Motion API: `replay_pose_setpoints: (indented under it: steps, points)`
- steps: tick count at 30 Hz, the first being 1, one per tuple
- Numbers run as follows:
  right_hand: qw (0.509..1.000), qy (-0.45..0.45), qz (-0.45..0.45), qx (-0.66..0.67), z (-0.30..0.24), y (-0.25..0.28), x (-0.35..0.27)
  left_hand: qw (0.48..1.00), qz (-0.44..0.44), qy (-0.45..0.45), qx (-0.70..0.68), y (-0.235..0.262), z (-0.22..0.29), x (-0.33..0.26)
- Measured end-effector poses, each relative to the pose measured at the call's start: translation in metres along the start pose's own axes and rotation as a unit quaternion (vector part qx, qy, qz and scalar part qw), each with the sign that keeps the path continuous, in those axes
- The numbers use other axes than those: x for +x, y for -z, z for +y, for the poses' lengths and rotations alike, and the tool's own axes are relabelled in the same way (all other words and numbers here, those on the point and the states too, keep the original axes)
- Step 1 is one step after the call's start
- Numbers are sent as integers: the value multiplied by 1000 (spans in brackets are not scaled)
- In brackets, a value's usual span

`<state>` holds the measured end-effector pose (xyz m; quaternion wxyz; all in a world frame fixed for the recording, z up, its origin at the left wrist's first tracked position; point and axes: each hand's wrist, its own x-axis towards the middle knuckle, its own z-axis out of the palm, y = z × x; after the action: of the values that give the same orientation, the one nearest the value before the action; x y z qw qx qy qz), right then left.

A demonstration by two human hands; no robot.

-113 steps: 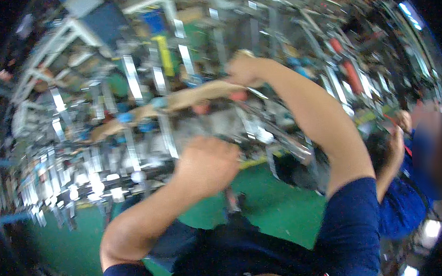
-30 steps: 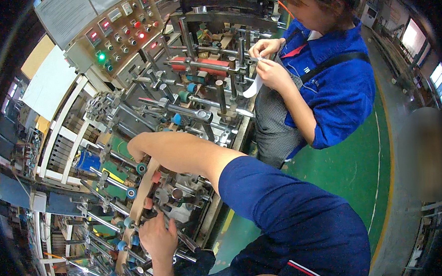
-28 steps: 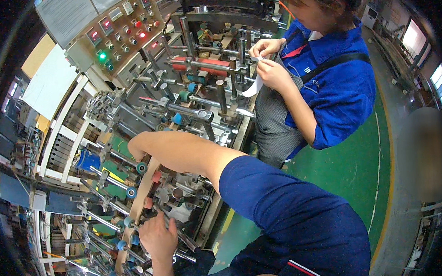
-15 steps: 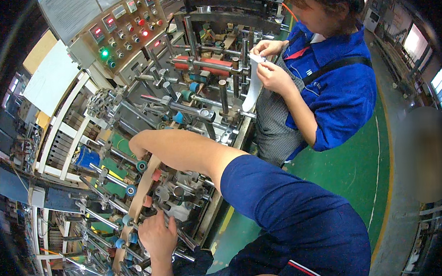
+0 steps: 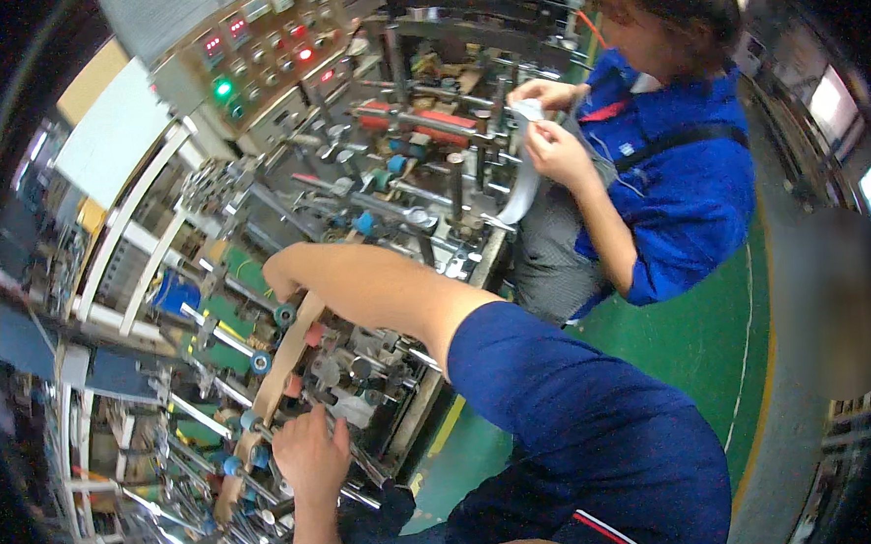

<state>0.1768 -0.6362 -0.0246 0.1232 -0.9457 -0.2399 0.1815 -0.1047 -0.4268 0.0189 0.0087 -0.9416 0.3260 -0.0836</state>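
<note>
A tan strip [image 5: 275, 374] runs slantwise down over blue-tipped rollers [image 5: 261, 363] in a machine crowded with metal rods. My right hand [image 5: 283, 273] reaches in from the right. It is closed at the strip's upper end, its back toward me, so the grip itself is hidden. Lower down, my left hand [image 5: 310, 456] comes up from the bottom edge. Its fingers lie against the strip's lower stretch beside several rollers; whether they pinch it is unclear.
A co-worker in a blue shirt and grey apron stands at the right, both hands [image 5: 546, 133] holding a white strip [image 5: 522, 194]. A control panel [image 5: 276, 54] with a green lamp and red displays sits at the back. Green floor [image 5: 695, 337] lies at the right.
Since the blurred oldest frame my view has swung round to this machine. Over the last second my hands have stayed on the strip, and the co-worker has lifted the white strip slightly.
</note>
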Motion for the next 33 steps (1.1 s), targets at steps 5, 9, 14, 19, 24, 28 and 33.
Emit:
replay_pose_setpoints:
  steps: [5, 9, 14, 19, 24, 28, 33]
  points:
    - [998, 51, -11, -46, 48, -11, 13, 999, 6, 20, -41, 0, 8, 13]
    - [990, 105, -26, -88, 36, -13, 13, 999, -13, 20, -45, -7, 0, 1]
    - [997, -22, -68, 42, 15, -5, 2, 999, -1, 31, -44, -8, 0, -9]
    - [1000, 10, 1, -24, 19, 8, -18, 999, -2, 19, -51, -14, 2, -2]
    - [989, 89, 46, -105, 27, 3, -1, 998, -15, 27, -50, -9, 5, 1]
    - [999, 1, 47, -24, 27, 4, 3, 998, 1, 32, -61, -4, 0, -2]
    - [998, -1, 57, -5, 24, -1, -2, 999, 15, 23, -38, -13, 1, -4]
